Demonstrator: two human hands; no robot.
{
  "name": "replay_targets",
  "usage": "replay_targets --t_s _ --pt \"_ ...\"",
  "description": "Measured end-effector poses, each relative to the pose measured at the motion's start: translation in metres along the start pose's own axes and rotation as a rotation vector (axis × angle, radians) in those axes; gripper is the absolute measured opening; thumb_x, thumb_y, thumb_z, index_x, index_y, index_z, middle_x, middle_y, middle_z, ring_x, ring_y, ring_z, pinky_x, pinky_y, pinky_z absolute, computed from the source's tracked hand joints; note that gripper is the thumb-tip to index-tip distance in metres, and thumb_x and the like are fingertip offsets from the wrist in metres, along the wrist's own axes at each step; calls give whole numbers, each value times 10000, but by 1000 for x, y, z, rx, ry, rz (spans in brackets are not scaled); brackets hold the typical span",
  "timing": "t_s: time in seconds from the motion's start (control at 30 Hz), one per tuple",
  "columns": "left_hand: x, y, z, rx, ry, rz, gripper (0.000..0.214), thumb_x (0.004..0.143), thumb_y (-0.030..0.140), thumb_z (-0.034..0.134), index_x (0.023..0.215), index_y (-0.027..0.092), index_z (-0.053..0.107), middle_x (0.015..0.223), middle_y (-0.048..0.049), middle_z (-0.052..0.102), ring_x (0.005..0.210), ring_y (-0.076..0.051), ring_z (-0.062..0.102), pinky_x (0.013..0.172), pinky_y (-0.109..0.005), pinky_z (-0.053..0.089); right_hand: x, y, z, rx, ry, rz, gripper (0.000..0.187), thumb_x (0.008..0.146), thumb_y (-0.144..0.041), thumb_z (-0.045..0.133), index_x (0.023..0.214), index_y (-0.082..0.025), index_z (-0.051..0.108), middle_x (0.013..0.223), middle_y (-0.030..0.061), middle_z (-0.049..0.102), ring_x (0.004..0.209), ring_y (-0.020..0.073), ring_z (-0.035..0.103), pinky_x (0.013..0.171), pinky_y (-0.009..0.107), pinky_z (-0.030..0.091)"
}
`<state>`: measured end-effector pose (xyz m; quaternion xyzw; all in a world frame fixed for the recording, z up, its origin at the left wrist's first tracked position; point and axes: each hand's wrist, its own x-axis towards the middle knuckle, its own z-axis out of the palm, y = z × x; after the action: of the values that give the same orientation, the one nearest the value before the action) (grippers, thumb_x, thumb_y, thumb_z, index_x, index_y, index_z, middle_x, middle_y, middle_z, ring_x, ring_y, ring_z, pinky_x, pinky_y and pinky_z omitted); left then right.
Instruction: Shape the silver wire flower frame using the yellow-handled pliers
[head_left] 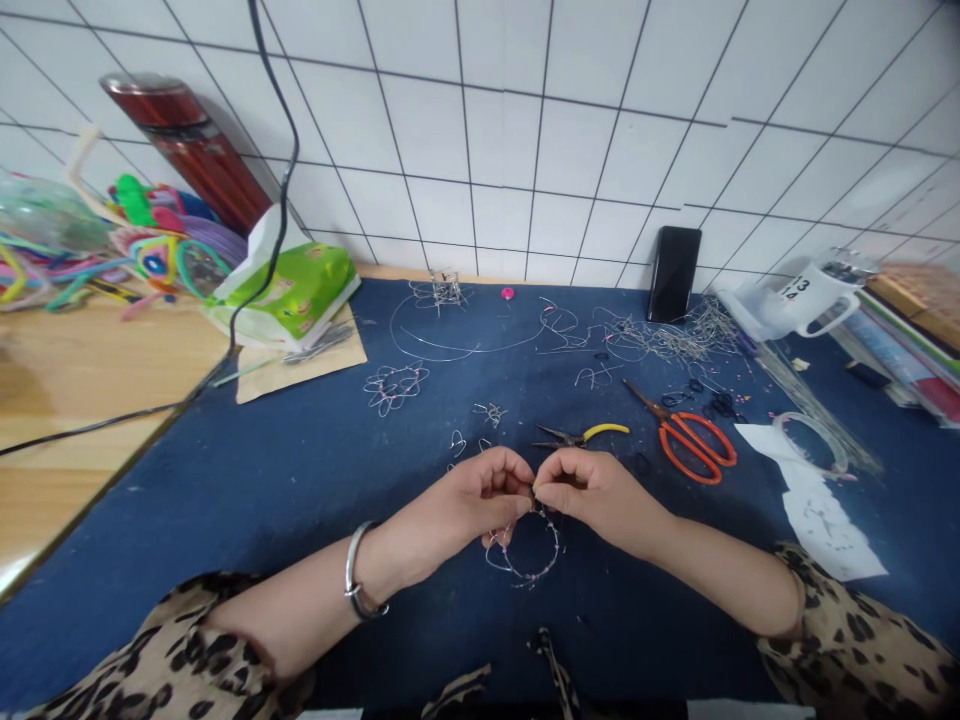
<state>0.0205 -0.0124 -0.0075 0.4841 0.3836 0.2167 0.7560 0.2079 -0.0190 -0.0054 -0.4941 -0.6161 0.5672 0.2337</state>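
Close together at the front middle of the blue mat, my left hand (491, 497) and my right hand (581, 492) both pinch the top of a wire ring (556, 560). The ring is thin silvery wire set with small pink beads, and it hangs below my fingertips. The exact spot they grip is hidden by the fingers. Just beyond my hands lie pliers (596, 432) with a yellow handle. Orange-handled scissors (694, 447) rest to their right. Small wire loops (458, 441) lie by my left hand, and a beaded wire flower shape (396, 387) is farther left.
Tangled wire (675, 335) spreads at the back right, below a black phone (674, 275) leaning on the tiled wall. A white mug (806, 295) and a clear tape-like ring (810, 443) stand right. Tissues (300, 295), a red thermos (191, 150) and a black cable (283, 190) are left.
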Motion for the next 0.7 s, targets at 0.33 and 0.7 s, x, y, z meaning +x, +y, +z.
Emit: replay_targets --t_s 0.33,0.7 --pt "-3 3 -2 115 -30 -56 158 773 226 584 898 150 523 667 24 546 529 -88 517 473 -207 375 0 -1 0 -33 19 1 102 778 -271 546 772 -173 573 660 -27 514 606 88 442 565 215 359" --pt "-1 -2 -1 57 -31 -8 129 779 167 561 889 165 494 681 25 557 494 -64 489 451 -188 354 -1 -1 0 16 -15 -10 111 774 -279 570 762 -171 591 642 -37 490 585 75 411 548 209 334"
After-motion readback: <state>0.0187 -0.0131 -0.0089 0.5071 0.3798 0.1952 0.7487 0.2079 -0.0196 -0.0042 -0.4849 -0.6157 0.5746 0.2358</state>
